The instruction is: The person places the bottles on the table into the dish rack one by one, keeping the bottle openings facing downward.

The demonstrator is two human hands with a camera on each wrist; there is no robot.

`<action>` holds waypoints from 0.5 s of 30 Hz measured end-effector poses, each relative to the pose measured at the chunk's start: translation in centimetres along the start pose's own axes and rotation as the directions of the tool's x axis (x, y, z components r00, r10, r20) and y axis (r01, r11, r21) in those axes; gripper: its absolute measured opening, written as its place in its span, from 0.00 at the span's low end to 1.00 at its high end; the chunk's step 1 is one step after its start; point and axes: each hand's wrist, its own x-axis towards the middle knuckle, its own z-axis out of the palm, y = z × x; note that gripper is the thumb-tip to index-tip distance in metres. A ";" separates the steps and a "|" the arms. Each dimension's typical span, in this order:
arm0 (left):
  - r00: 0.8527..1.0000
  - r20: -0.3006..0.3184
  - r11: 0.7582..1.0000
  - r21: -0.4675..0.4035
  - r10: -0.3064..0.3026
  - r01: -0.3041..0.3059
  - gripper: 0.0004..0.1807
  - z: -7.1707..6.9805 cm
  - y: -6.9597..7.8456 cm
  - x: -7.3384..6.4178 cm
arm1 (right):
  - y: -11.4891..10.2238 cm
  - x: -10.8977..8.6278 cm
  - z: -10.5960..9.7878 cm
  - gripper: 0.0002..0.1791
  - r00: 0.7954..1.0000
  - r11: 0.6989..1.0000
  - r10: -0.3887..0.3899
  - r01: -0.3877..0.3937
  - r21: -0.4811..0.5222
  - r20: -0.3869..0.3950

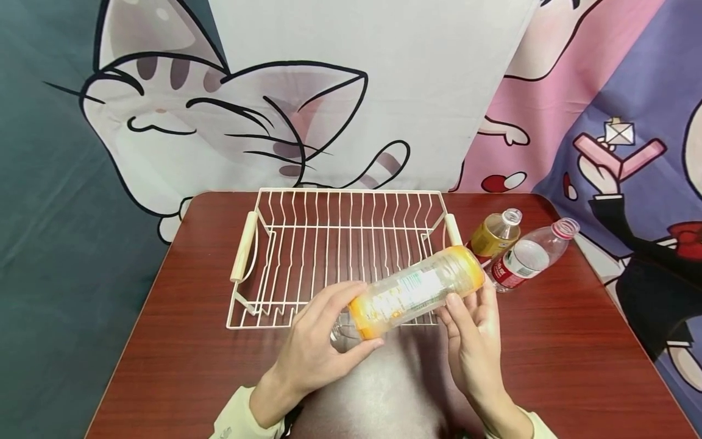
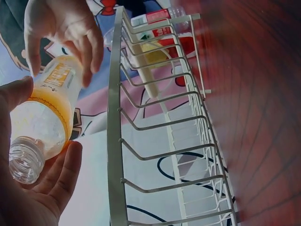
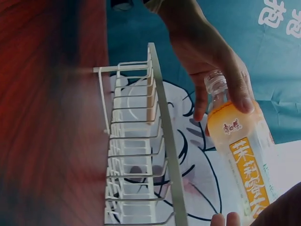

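Observation:
An empty, clear plastic drink bottle [image 1: 408,292] with an orange and white label is held in the air, tilted, over the front right part of the rack. Its uncapped, threaded neck points down to the left. My left hand [image 1: 312,347] grips it at the shoulder, thumb on the near side and fingers on the far side. At the base end, my right hand [image 1: 474,347] holds it with the thumb in front and fingers behind. The right wrist view shows large characters on the bottle's label [image 3: 247,165].
A white wire dish rack [image 1: 329,227] with pale wooden handles [image 1: 244,247] stands on the reddish-brown table [image 1: 570,360]. Right of it stand a yellow-labelled bottle [image 1: 490,238] and a red-labelled bottle [image 1: 529,256], both uncapped. A cartoon cloth [image 1: 417,91] hangs behind the table.

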 end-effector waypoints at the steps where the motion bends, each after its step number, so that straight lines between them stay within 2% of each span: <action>1: 1.000 -0.002 1.000 0.000 -0.001 0.001 0.42 0.0 0.0 0.0 | -0.1 0.1 0.2 0.32 1.000 1.000 -0.005 0.005 -0.001 -0.002; 10: 0.999 0.026 1.000 0.011 -0.023 0.022 0.44 0.4 0.2 -0.6 | -0.6 1.1 1.4 0.32 0.997 0.997 -0.076 0.076 0.004 0.027; 15: 0.998 0.044 0.999 0.006 -0.037 0.037 0.44 0.6 0.2 -0.8 | -0.7 1.5 1.5 0.32 0.996 0.998 -0.067 0.068 -0.006 0.050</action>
